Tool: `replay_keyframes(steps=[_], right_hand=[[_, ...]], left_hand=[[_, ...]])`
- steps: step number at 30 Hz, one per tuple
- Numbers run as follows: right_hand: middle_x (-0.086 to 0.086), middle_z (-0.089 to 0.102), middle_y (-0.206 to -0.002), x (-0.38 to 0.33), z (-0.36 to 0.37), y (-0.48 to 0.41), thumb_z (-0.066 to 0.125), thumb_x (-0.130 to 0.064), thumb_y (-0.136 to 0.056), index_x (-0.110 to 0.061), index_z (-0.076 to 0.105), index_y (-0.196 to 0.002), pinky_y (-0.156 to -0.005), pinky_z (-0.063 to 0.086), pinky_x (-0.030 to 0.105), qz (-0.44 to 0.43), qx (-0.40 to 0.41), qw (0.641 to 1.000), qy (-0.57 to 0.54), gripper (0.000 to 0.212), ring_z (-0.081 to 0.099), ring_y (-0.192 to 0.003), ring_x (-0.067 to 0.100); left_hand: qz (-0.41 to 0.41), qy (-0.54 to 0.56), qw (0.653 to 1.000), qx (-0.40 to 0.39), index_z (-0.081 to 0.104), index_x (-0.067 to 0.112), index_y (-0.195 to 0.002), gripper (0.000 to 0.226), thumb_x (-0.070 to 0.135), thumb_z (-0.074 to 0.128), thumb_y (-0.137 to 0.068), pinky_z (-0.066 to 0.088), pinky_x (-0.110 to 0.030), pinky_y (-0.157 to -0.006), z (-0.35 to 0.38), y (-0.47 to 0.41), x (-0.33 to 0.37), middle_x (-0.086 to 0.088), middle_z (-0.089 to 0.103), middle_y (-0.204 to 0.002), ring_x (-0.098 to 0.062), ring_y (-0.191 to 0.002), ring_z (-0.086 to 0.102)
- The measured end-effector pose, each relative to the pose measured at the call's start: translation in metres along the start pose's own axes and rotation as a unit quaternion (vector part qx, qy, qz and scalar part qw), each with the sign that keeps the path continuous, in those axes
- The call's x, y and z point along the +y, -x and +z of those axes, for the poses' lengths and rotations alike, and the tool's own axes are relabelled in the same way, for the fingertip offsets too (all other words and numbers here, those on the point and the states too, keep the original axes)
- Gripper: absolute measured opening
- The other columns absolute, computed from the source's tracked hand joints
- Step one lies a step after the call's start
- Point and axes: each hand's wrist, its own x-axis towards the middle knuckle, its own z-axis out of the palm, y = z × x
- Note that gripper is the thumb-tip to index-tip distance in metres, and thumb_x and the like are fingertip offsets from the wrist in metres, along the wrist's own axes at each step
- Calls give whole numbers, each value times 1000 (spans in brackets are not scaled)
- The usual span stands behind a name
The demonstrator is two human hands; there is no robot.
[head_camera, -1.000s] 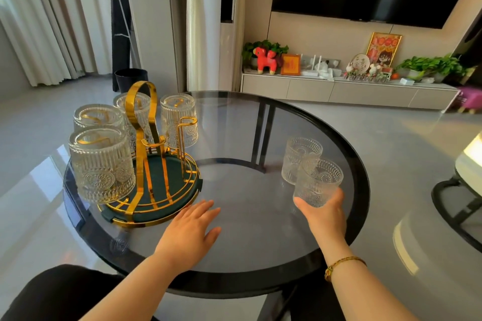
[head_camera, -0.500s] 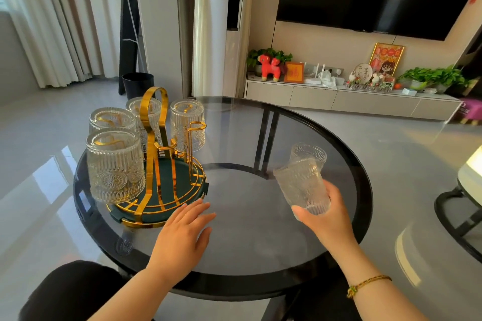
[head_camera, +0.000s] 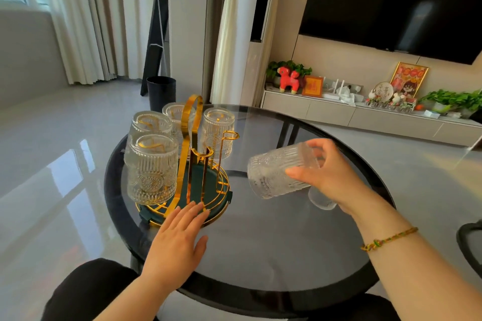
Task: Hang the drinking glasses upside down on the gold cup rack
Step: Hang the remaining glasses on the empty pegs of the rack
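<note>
A ribbed glass (head_camera: pixel 280 173) is held in the air over the right half of the round table (head_camera: pixel 260 250), tipped nearly on its side: long axis approx. level, mouth toward the rack and slightly down, base tucked into the right hand (head_camera: pixel 330 177). That hand's fingers are wrapped round the base end, thumb (head_camera: pixel 296 172) on the near wall. The free gold hook (head_camera: pixel 227 150) is seen just left of the mouth, upright, on the rack (head_camera: pixel 194 164) side nearest the glass; so, by judgement, a further turn to mouth-down is needed before lowering. Four glasses (head_camera: pixel 151 167) are already hung upside down. The left hand (head_camera: pixel 177 240) is laid flat, fingers spread, nothing gripped, tips at the tray's near rim. One more glass (head_camera: pixel 322 199) is left on the table, partly hidden behind the right wrist.
</note>
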Motion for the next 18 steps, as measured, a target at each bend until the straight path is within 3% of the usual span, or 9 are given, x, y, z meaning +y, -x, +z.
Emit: replay_keyframes(steps=[1, 3, 5, 6, 8, 12, 15, 16, 18], right_hand=[[-1, 46, -114, -5, 2, -4, 75, -24, -61, -29, 39, -107, -62, 43, 22, -13, 0, 1000, 12, 58, 50, -94, 13], [0, 44, -117, -14, 5, -13, 76, -24, -61, -25, 38, -115, -73, 43, 26, -33, 2, 999, 27, 66, 48, -101, 16], [-1, 43, -117, -25, 5, -22, 76, -26, -60, -24, 36, -119, -78, 39, 26, -55, 9, 998, 37, 71, 44, -104, 15], [-2, 42, -116, -31, 5, -27, 76, -26, -60, -24, 36, -119, -75, 37, 22, -68, 13, 997, 39, 71, 42, -103, 14], [-4, 39, -115, -43, 4, -35, 75, -28, -61, -24, 36, -119, -67, 32, 15, -91, 22, 994, 47, 70, 39, -103, 12], [-5, 39, -114, -63, 7, -49, 74, -31, -62, -25, 37, -118, -65, 27, 10, -127, 19, 990, 60, 67, 37, -103, 10], [-4, 40, -114, -75, 14, -58, 74, -30, -62, -23, 37, -121, -67, 28, 12, -138, -5, 989, 58, 70, 38, -103, 11], [-3, 41, -114, -78, 18, -61, 74, -30, -62, -22, 37, -121, -68, 30, 14, -139, -18, 988, 61, 71, 39, -103, 12], [-2, 41, -115, -84, 24, -68, 74, -32, -61, -22, 36, -122, -75, 31, 20, -140, -39, 987, 73, 73, 38, -104, 11]], left_hand=[[-5, -1, 1000, -1, 65, 15, -103, 55, 28, 84, -54, 46, -37, -91, 1, 0, -2, -4, 71, -104, -23, -99, 65], [-7, 11, 1000, 25, 62, 15, -107, 34, 35, 61, -79, 19, -18, -108, 2, 2, -4, -4, 70, -108, -22, -103, 63], [-20, 29, 999, -13, 61, 14, -109, 59, 44, 13, -92, -9, -16, -108, -4, 3, -3, -3, 69, -110, -22, -104, 62], [-21, 29, 999, -12, 61, 14, -109, 70, 46, 2, -91, -14, -17, -107, -5, 4, -3, -2, 69, -111, -22, -105, 62], [-24, 38, 999, -5, 61, 14, -109, 73, 46, -2, -90, -16, -17, -106, -6, 6, -3, -3, 69, -111, -22, -105, 62], [-47, 50, 998, 0, 61, 14, -109, 65, 43, 5, -92, -7, -21, -109, -5, 5, -4, -5, 67, -113, -24, -106, 61], [-41, 39, 997, 53, 62, 17, -107, 35, 35, 53, -79, -8, -20, -109, 1, 4, -8, -4, 68, -112, -24, -106, 62], [-37, 36, 997, 58, 64, 18, -105, 39, 31, 70, -68, -8, -20, -109, 4, 3, -9, -3, 69, -111, -23, -105, 62], [-30, 29, 998, 44, 65, 20, -102, 53, 25, 83, -53, -7, -20, -109, 8, 2, -11, -1, 70, -108, -22, -104, 63]])
